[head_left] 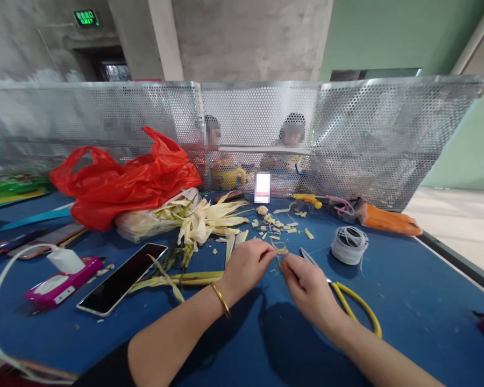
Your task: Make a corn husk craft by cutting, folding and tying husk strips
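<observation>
My left hand (248,266), with a gold bangle at its wrist, is closed in a pinch; what its fingertips hold is too small to make out. Facing it, my right hand (304,279) is closed on a small tan piece of corn husk (282,251), which sticks up between the two hands. Partly beneath my right hand lie scissors with yellow handles (361,303). A spool of white thread (349,245) stands to their right, with a thin strand running toward my hands. Pale husk scraps (274,223) are scattered just beyond my fingers.
A bundle of corn husks (201,220) and a red plastic bag (133,180) lie back left. Nearer are a phone (123,279) and a magenta power strip (66,282) with a white cable. An orange packet (389,219) lies right. A perforated metal screen (371,134) borders the back; people sit behind it.
</observation>
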A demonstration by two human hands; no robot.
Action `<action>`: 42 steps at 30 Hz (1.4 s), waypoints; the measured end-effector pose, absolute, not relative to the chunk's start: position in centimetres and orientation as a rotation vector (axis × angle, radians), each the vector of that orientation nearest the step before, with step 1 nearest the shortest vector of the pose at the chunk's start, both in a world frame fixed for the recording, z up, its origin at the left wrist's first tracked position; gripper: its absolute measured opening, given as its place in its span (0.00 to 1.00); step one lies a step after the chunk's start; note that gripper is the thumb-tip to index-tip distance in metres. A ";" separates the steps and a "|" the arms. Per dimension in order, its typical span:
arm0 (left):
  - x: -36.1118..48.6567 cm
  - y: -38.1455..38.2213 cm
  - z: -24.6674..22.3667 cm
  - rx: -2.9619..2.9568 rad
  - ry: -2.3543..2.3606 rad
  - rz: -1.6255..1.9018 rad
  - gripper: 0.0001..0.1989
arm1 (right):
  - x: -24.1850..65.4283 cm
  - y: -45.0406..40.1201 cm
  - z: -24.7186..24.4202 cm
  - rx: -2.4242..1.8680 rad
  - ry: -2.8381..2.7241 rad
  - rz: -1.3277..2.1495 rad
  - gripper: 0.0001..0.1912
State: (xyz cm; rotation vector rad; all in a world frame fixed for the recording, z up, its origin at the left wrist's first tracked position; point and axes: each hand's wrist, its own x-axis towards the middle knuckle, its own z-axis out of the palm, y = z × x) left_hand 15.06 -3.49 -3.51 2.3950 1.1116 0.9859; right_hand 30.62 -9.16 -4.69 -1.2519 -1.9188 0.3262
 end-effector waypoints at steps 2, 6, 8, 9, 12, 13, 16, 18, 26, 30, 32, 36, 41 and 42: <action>15.0 -3.5 -3.7 2.459 1.109 0.970 0.10 | 30.8 -9.3 -4.5 -1.244 -1.971 0.260 0.13; 14.9 -3.5 -3.8 2.630 1.066 0.863 0.13 | 31.7 -9.1 -3.5 -1.279 -2.037 0.143 0.13; 14.7 -3.5 -3.6 2.719 0.956 0.738 0.13 | 32.5 -8.7 -2.7 -1.296 -2.058 0.158 0.13; 14.7 -3.6 -3.4 2.737 0.865 0.672 0.13 | 33.0 -8.4 -2.3 -1.285 -2.066 0.213 0.13; 14.5 -3.9 -2.6 2.588 0.560 0.543 0.10 | 34.2 -7.5 -1.6 -1.220 -2.022 0.586 0.15; 14.5 -4.1 -2.3 2.483 0.496 0.537 0.09 | 34.4 -7.2 -1.7 -1.208 -1.963 0.763 0.15; 14.6 -4.5 -1.8 2.122 0.487 0.583 0.09 | 34.4 -6.7 -2.7 -1.144 -1.627 1.262 0.16; 14.8 -4.6 -1.8 1.921 0.576 0.648 0.10 | 33.9 -6.6 -3.7 -1.053 -1.382 1.472 0.15; 14.9 -3.4 -2.4 2.007 1.149 1.025 0.10 | 31.2 -7.6 -5.3 -1.247 -1.339 1.189 0.14; 14.9 -3.6 -3.0 2.416 1.151 0.970 0.10 | 31.2 -8.7 -4.1 -1.271 -1.854 0.455 0.14; 14.8 -3.8 -3.1 2.595 1.072 0.798 0.12 | 31.8 -9.0 -3.2 -1.253 -2.041 0.224 0.13; 14.4 -4.2 -2.2 2.571 0.606 0.451 0.10 | 33.3 -8.5 -1.9 -1.216 -2.197 0.386 0.13; 14.2 -4.5 -1.0 1.782 0.497 0.445 0.11 | 33.6 -7.6 -2.2 -1.097 -1.690 1.311 0.14; 14.4 -4.5 -1.1 1.644 0.548 0.517 0.11 | 33.3 -7.5 -2.6 -1.075 -1.492 1.446 0.13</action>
